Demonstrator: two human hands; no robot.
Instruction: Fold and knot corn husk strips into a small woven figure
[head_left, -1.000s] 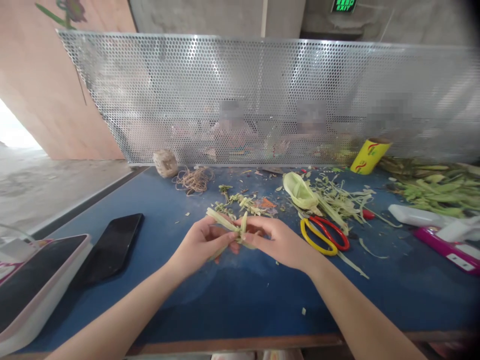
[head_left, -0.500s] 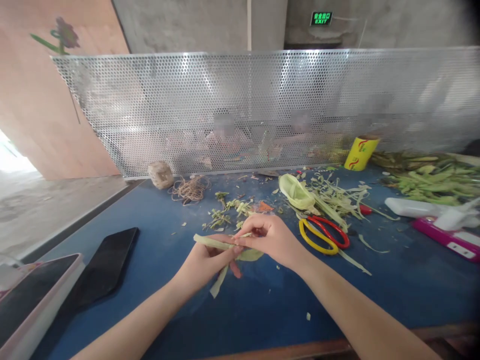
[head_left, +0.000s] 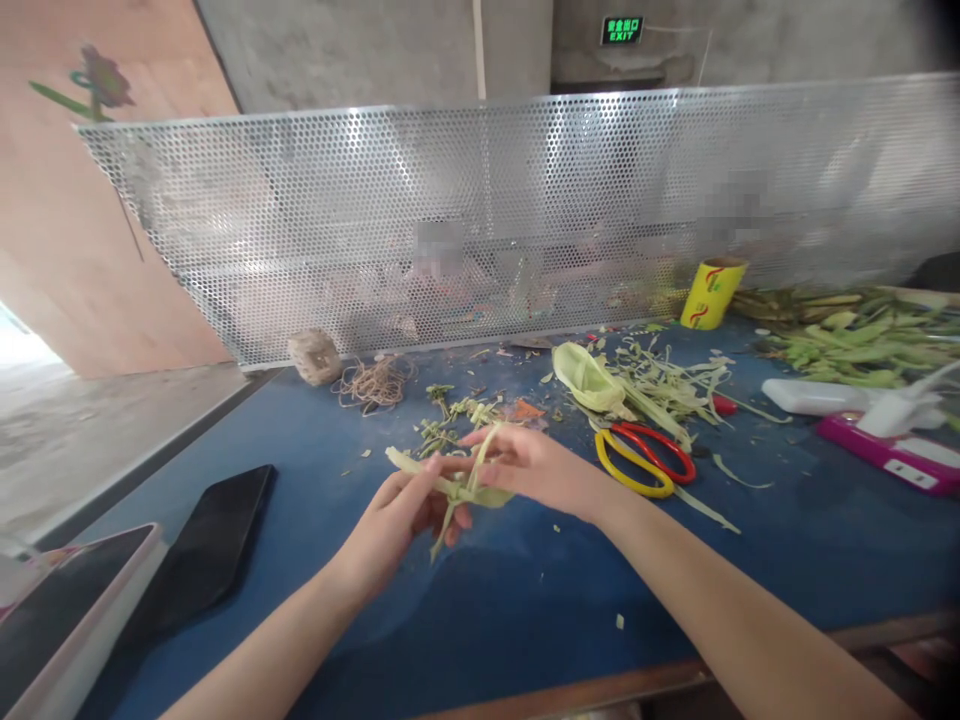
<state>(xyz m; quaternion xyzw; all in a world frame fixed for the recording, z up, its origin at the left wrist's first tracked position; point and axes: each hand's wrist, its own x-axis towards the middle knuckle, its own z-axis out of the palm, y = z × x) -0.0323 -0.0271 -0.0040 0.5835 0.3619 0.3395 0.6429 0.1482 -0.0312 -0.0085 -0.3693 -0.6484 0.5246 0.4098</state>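
Note:
Above the blue table, my left hand (head_left: 397,515) pinches a bundle of pale green strips (head_left: 405,461) that look like corn husk, thumb on top. One end sticks out to the left and a thin tail hangs below. My right hand (head_left: 525,468) meets it from the right, its fingers loosely curled around a narrow strip that rises in a loop. Its fingertips partly hide where the strips cross. Beyond the hands lie small green knotted pieces (head_left: 435,436). Scissors (head_left: 634,462) with one yellow and one red handle rest right of my right hand.
A cupped husk (head_left: 589,380) and shredded strips (head_left: 667,385) lie behind the scissors. Further right are a yellow roll (head_left: 712,294), a leaf pile (head_left: 862,340) and a magenta power strip (head_left: 892,455). Twine (head_left: 375,385) and a black phone (head_left: 214,545) lie left. A perforated metal screen (head_left: 450,220) borders the back.
My right hand's fingers have opened out from a tight pinch, and a narrow strip now loops up across them. The left hand still holds the bundle. The view has shifted slightly.

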